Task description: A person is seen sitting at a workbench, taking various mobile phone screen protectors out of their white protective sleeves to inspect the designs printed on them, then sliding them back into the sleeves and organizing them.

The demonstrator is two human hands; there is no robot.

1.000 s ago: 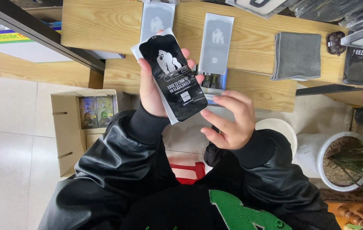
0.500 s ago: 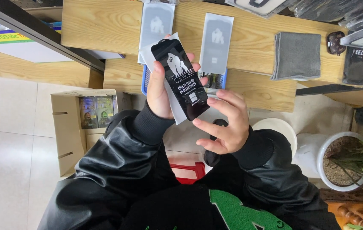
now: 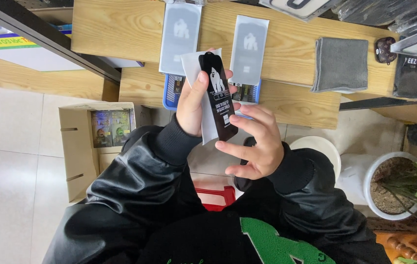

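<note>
My left hand (image 3: pixel 193 103) grips a long black screen-protector sheet (image 3: pixel 218 95) with a white animal figure on it, together with a white sleeve (image 3: pixel 195 68) behind it. The sheet stands nearly upright in front of my chest. My right hand (image 3: pixel 255 142) touches the sheet's lower right edge with its fingertips, fingers spread. Two frosted grey packets (image 3: pixel 180 36) (image 3: pixel 249 49) of the same kind lie on the wooden table (image 3: pixel 115 29) just beyond the hands, over a blue basket (image 3: pixel 169 98).
A grey folded cloth (image 3: pixel 340 64) lies on the table at the right, with dark items past it. An open cardboard box (image 3: pixel 79 146) with small packs stands on the tiled floor at my left. A white plant pot (image 3: pixel 379 188) and a red stool (image 3: pixel 216 195) are low down.
The black sheet has slid up and turned more upright in my left hand, showing more of the white sleeve. My right hand rose to its lower edge.
</note>
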